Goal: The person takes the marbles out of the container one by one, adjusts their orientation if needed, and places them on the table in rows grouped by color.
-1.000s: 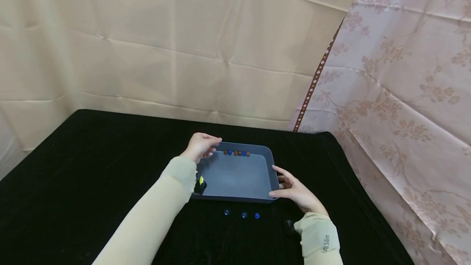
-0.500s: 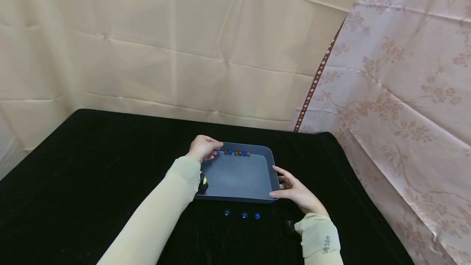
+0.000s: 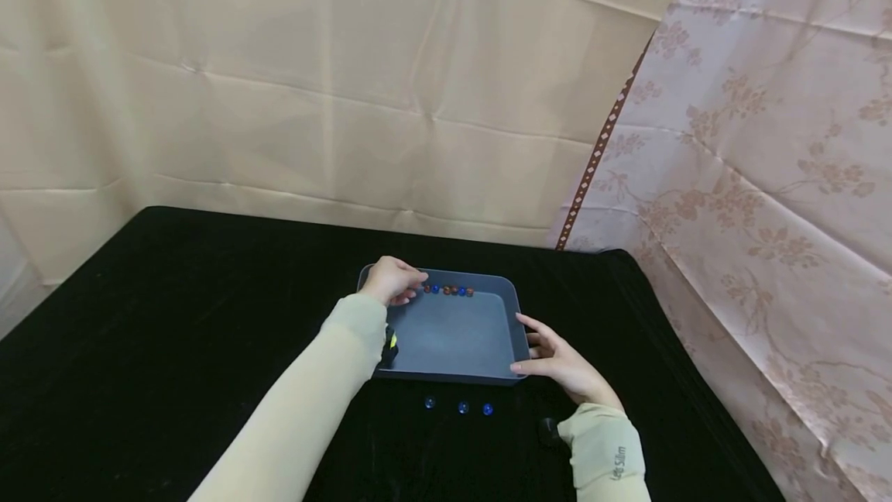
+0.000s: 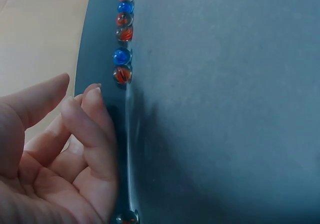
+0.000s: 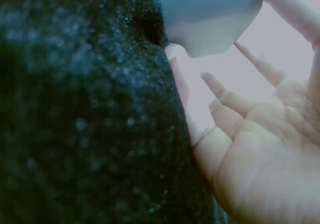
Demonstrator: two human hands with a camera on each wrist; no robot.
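A row of several orange and blue marbles (image 4: 122,56) lies along the far inner wall of a blue-grey tray (image 3: 446,335). My left hand (image 3: 392,282) is at the tray's far left, its fingertips close to the leftmost orange marble (image 4: 122,74). Its thumb stands apart from the loosely bent fingers, and nothing shows between them. One more marble (image 4: 128,217) sits farther along the same wall, hidden by the hand in the head view. My right hand (image 3: 560,362) rests on the tray's right rim and near corner, with its fingers spread and mostly extended (image 5: 265,129).
Three blue marbles, two paler (image 3: 430,402) (image 3: 463,407) and one deeper blue (image 3: 488,409), lie on the black cloth (image 3: 209,331) before the tray. A cream curtain (image 3: 279,99) and a flowered one (image 3: 780,138) hang behind and at the right.
My left hand has shifted slightly right along the far wall toward the marble row, uncovering the tray's far left corner. The right hand, tray and marbles stay in place.
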